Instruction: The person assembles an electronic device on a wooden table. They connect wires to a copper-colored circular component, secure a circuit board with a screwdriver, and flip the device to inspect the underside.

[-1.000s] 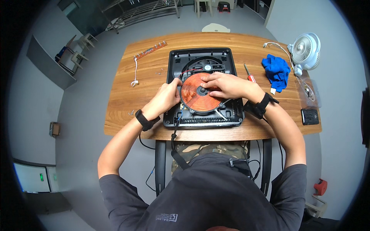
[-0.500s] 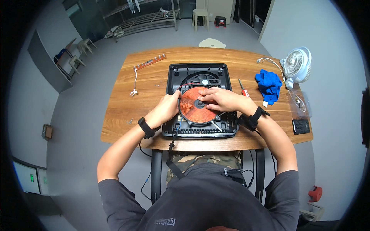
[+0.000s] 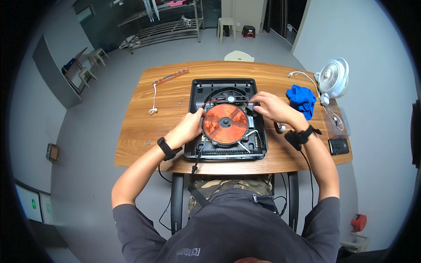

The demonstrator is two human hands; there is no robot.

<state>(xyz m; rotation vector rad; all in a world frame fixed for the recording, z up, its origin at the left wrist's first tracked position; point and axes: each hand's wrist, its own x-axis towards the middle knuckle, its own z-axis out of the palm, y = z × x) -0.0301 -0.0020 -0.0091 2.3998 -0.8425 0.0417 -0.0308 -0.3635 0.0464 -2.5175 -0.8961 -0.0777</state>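
A round coil of copper-coloured wire [image 3: 226, 124] lies in the opened black housing [image 3: 190, 147] of an induction cooker, above its lower middle. My left hand [image 3: 190, 126] is closed at the coil's left rim, its fingertips partly hidden by the edge. Fingers apart and holding nothing, my right hand [image 3: 274, 107] hovers over the housing's right edge, off the coil. Behind the coil sits a black cooling fan [image 3: 231, 99] with red wires. White leads [image 3: 245, 147] run from the coil's lower right. The end of a screwdriver handle [image 3: 280, 127] shows below my right hand; the hand covers the rest.
To the right are a blue cloth [image 3: 301, 101], a small white fan [image 3: 333, 79], a clear plastic box [image 3: 343, 125] and a black box-like item [image 3: 338, 147]. An orange-brown strip [image 3: 170, 77] with a white cable lies far left. Small screws [image 3: 148, 142] rest at left.
My right hand has lifted off the coil's middle and moved right, now over the housing edge and screwdriver. My left hand stays at the coil's left rim. The view has shifted slightly.
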